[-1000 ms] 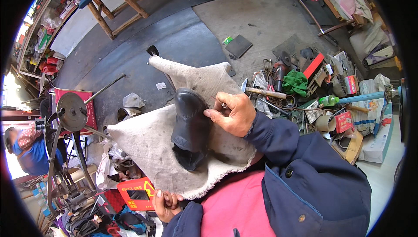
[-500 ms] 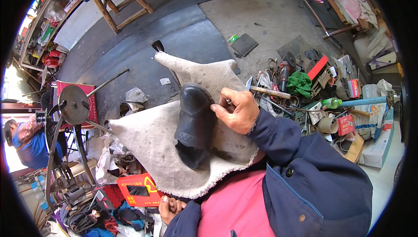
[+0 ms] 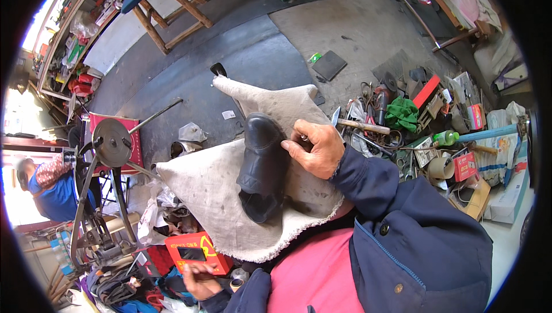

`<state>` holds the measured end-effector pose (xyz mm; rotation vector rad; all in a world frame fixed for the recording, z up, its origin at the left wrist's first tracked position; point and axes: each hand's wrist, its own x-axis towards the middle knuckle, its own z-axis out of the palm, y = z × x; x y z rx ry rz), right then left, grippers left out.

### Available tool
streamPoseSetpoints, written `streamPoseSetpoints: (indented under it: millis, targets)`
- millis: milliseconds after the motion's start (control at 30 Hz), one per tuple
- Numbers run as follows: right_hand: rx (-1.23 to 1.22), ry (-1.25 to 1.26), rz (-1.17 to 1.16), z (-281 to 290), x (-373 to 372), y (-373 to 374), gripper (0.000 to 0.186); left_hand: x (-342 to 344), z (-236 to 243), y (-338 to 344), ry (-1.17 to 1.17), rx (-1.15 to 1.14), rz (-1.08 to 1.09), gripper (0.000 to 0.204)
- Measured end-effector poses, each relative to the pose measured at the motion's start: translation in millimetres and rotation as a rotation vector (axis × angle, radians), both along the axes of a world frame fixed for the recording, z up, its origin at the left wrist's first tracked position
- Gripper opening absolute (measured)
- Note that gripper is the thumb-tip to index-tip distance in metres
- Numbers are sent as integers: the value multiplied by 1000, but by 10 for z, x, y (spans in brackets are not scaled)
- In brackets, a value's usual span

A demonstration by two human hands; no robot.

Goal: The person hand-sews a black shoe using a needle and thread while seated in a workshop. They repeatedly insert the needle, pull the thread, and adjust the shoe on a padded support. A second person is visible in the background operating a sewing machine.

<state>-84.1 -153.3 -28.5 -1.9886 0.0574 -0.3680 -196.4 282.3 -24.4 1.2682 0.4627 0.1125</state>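
A black leather shoe lies toe away from me on a pale, stained cloth with frayed edges, spread over my lap. Beside the shoe's toe, on its right, my right hand is closed in a pinch. A small shiny end peeps out between its fingers; the rest is hidden. Low on the left, my left hand has its fingers spread and holds nothing visible. It is just below a red box with a dark phone-like slab on top. A small round spool-like thing sits by that wrist.
On the left stands a metal machine with a round disc. A hammer, green cloth, green bottle and tools crowd the right. A wooden stool stands at far left. Another person in blue is at the left edge.
My left hand has gone from loosely curled to spread, and moved down and left. The spool-like thing by its wrist now shows. My right hand stays pinched beside the shoe; the whole view shifted slightly.
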Motion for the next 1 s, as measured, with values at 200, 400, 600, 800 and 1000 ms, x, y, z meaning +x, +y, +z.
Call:
streamPoseSetpoints:
  millis: [200, 400, 600, 800, 1000]
  targets:
    - [51, 18, 14, -3, -27, -65, 21, 764, 386, 38, -35, 863, -38, 26]
    - [216, 124, 65, -7, -56, -150, 19, 1352, 467, -1423, -505, 1034, -518, 62]
    - [630, 200, 21, -127, -38, -389, 15, 1779, 318, -2663, -625, 981, -935, 93]
    - [-1, 63, -162, -47, -75, -524, 32, 2054, 68, -2630, -414, 307, -1029, 100]
    - [-7, -34, 211, 207, -151, -287, 50, 2094, -105, -2496, -355, 275, -971, 104]
